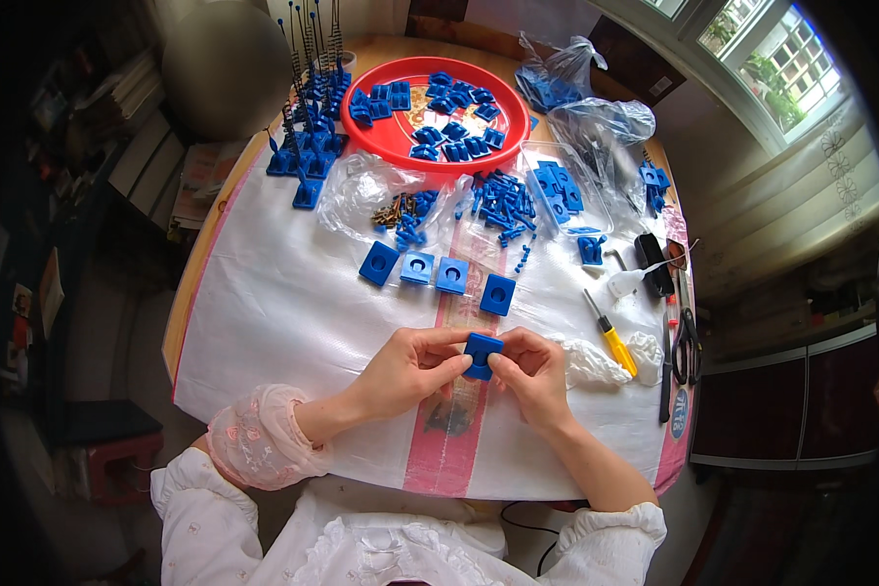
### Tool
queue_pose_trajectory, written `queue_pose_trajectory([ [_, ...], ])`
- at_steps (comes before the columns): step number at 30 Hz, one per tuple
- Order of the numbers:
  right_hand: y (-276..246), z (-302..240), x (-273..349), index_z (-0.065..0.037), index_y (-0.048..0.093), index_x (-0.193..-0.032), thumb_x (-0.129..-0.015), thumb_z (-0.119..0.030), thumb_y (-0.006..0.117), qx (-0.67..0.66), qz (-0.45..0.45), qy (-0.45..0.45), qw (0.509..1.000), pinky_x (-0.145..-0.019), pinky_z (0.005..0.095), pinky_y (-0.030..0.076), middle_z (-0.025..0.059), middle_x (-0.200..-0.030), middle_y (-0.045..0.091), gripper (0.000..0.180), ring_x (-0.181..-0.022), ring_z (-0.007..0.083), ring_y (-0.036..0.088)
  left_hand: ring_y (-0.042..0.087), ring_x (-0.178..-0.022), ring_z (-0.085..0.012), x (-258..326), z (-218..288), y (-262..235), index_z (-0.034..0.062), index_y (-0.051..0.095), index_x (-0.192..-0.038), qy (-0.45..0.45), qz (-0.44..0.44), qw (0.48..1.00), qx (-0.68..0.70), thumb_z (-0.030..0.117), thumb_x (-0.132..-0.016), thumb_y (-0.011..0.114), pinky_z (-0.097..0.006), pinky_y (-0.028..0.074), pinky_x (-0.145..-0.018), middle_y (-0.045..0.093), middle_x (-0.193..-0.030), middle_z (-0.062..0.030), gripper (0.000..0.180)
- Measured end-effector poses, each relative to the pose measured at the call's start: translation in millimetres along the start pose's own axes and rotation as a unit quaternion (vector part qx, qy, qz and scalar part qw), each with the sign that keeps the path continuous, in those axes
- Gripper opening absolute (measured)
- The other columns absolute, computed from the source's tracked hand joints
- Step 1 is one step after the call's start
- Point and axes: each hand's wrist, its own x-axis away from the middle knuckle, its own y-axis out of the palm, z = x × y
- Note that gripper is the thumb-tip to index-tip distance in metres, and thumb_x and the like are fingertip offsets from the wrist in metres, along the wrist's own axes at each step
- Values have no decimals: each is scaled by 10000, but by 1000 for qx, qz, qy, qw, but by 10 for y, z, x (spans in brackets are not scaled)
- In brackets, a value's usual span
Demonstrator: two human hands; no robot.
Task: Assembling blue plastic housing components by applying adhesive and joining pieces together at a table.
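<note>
Between both hands, above the near middle of the table, is a small blue plastic block (pixel 482 354). My left hand (pixel 407 368) pinches its left side with thumb and fingers, and my right hand (pixel 535 376) pinches the right side. The fingertips cover parts of its edges. Just beyond, a row of similar blue square pieces lies on the sheet: a dark one (pixel 379 263), two lighter ones with round recesses, and another dark piece (pixel 498 294) nearest my right hand.
A red tray (pixel 354 137) with blue parts stands at the back. Small blue pegs (pixel 503 205) and brass-coloured screws (pixel 397 212) lie in front of it. Blue stands with springs (pixel 308 146) crowd the far left. At right are a yellow screwdriver (pixel 615 347), scissors (pixel 689 347) and crumpled white tissue (pixel 593 363).
</note>
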Motion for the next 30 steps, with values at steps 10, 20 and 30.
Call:
queue_pose_trajectory([
  [10, 20, 11, -11, 31, 633, -959, -864, -24, 663, -2, 10, -10, 1000, -571, 205, 451, 35, -774, 652, 113, -641, 58, 578, 599, -644, -54, -9, 41, -8, 28, 537, -1237, -1, 1, 1000, 9, 53, -939, 591, -198, 482, -574, 678, -870, -33, 304],
  [20, -17, 17, 0, 33, 647, -962, -864, -9, 662, 2, 0, -1, 1000, -636, 214, 456, 40, -837, 664, 108, -727, 55, 583, 598, -641, -58, -15, 15, -12, 28, 526, -1121, 5, -5, 1000, 22, 80, -942, 598, -205, 474, -559, 671, -844, -38, 200],
  [30, -21, 22, -1, 38, 648, -967, -856, 4, 657, -2, -4, 4, 1000, -707, 229, 497, 53, -865, 677, 116, -789, 71, 616, 589, -659, -54, -13, 18, -12, 32, 522, -1132, 8, -9, 999, 30, 82, -941, 597, -204, 481, -589, 676, -861, -32, 211],
])
